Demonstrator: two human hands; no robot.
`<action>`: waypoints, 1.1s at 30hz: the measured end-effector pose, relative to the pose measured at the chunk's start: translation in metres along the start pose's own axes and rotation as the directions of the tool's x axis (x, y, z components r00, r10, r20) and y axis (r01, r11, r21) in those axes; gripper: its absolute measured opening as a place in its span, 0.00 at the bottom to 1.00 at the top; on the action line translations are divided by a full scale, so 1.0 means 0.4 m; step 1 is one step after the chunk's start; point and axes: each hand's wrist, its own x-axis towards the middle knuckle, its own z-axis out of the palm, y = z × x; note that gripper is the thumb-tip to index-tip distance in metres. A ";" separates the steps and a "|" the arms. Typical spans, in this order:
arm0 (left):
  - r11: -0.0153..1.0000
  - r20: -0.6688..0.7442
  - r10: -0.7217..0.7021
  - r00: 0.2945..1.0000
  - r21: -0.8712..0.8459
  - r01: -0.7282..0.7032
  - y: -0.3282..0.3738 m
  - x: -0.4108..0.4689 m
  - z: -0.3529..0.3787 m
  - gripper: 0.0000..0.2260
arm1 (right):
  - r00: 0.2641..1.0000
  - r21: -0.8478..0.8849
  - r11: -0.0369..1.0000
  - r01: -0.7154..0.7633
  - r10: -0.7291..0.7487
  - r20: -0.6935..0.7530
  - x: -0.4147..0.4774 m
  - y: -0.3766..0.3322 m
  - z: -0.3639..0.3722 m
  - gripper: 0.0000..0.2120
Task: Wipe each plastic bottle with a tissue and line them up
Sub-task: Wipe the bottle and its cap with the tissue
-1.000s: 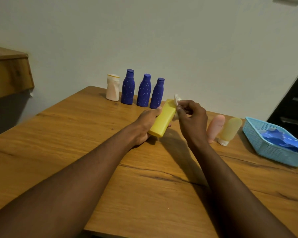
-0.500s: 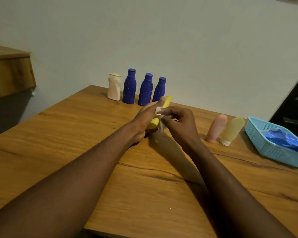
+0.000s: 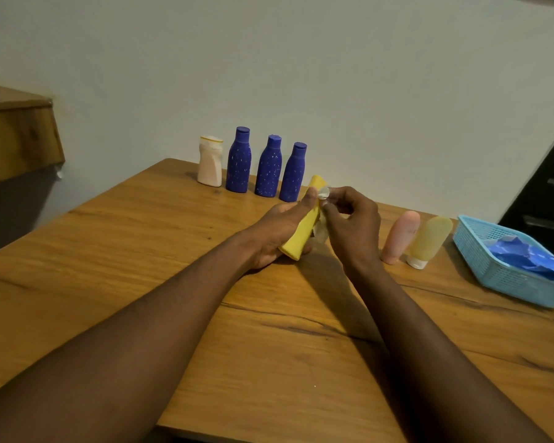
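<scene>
Head view: left grip [image 3: 274,233] wraps yellow bottle [image 3: 301,235], held tilted just above desk [image 3: 141,251]. Right grip [image 3: 354,225] pinches tissue [image 3: 323,194] vs bottle's upper part. Far edge, upright in a row: white bottle [image 3: 210,163] + 3 blue bottles [image 3: 269,167]. To the right: pink tube [image 3: 400,236], yellow tube [image 3: 430,239] side by side, nr blue basket [image 3: 474,251].
</scene>
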 end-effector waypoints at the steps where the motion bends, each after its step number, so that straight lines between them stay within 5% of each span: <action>1: 1.000 -0.023 0.011 1.000 -0.013 -0.011 0.003 -0.001 -0.002 0.27 | 0.999 -0.017 1.000 0.018 -0.017 0.048 -0.006 -0.003 0.003 0.05; 8: 0.995 -0.258 0.087 0.962 0.078 -0.069 0.018 0.002 -0.022 0.18 | 0.939 -0.119 0.978 0.169 -0.123 0.323 -0.037 -0.020 0.033 0.06; 15: 0.997 -0.148 0.031 0.989 0.081 -0.019 0.016 -0.009 -0.004 0.17 | 0.997 -0.008 0.997 0.082 -0.082 0.011 -0.006 -0.021 0.006 0.07; 21: 0.999 -0.101 -0.019 0.995 0.035 0.023 0.013 -0.010 0.005 0.25 | 0.984 0.225 0.966 -0.126 0.150 -0.092 0.001 -0.022 -0.002 0.08; 27: 0.999 -0.316 -0.008 0.949 -0.038 -0.004 0.017 0.007 -0.024 0.22 | 0.964 0.268 0.935 -0.233 0.186 0.191 -0.045 -0.017 0.042 0.05; 33: 0.987 -0.421 -0.053 0.905 -0.163 -0.018 0.020 0.016 -0.049 0.22 | 0.941 0.223 0.962 -0.159 0.079 0.329 -0.062 -0.031 0.048 0.06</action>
